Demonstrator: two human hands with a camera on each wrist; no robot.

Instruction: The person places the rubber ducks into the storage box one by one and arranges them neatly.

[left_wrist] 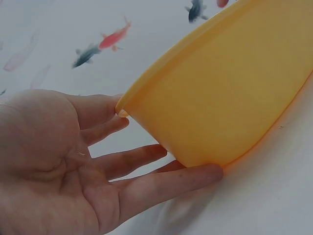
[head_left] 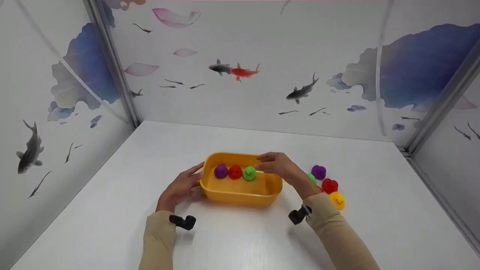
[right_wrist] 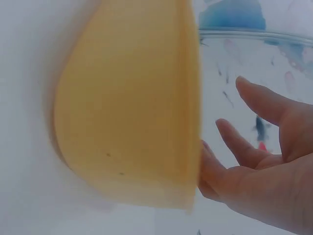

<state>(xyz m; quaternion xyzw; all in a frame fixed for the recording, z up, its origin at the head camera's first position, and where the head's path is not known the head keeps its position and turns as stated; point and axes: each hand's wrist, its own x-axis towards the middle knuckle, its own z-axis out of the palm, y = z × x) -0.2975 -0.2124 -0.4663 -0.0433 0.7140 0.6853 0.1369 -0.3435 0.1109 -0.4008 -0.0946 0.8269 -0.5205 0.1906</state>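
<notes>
A yellow plastic tub (head_left: 240,198) stands on the white table. Inside it, in a row, sit a purple toy (head_left: 221,171), a red toy (head_left: 235,172) and a small green toy duck (head_left: 249,173). My left hand (head_left: 182,187) rests its extended fingers against the tub's left end; in the left wrist view the fingertips (left_wrist: 210,172) touch the wall low down. Over the tub's right end reaches my right hand (head_left: 281,165), near the green duck. Its fingers are spread apart and hold nothing in the right wrist view, where the tub wall (right_wrist: 127,107) hides part of them.
Right of the tub lie more toys: a purple one (head_left: 318,172), a red one (head_left: 330,185), a yellow duck (head_left: 337,200) and a green one (head_left: 311,179) partly behind my right forearm. Patterned panels (head_left: 240,101) enclose the table's back and sides.
</notes>
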